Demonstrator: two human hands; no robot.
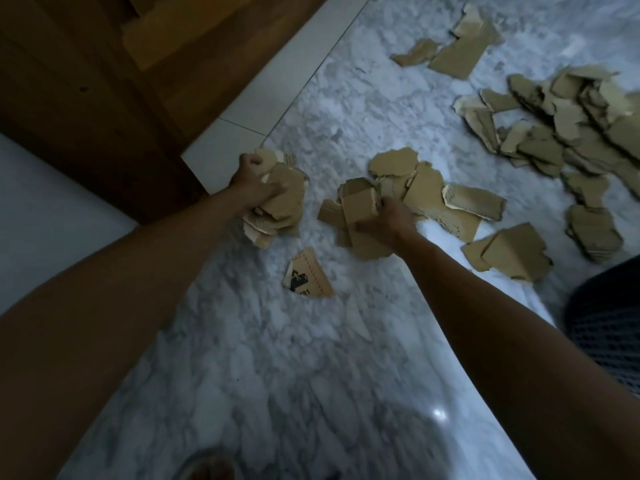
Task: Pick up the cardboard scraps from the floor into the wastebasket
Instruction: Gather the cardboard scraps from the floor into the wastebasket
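Torn brown cardboard scraps lie across a grey-white marble floor point(311, 358). My left hand point(254, 188) grips a thick bundle of scraps point(280, 213) just above the floor near the wooden frame. My right hand point(388, 223) is closed on another bunch of scraps point(360, 216) beside a loose heap point(426, 188). One printed scrap point(306, 278) lies alone between my arms. A dark mesh wastebasket point(609, 327) shows at the right edge, only partly in view.
A big pile of scraps point(568, 129) spreads at the upper right, with more pieces point(453, 46) at the top and a few point(509, 252) near the basket. A dark wooden door frame point(104, 109) and a white skirting strip point(277, 95) border the floor on the left.
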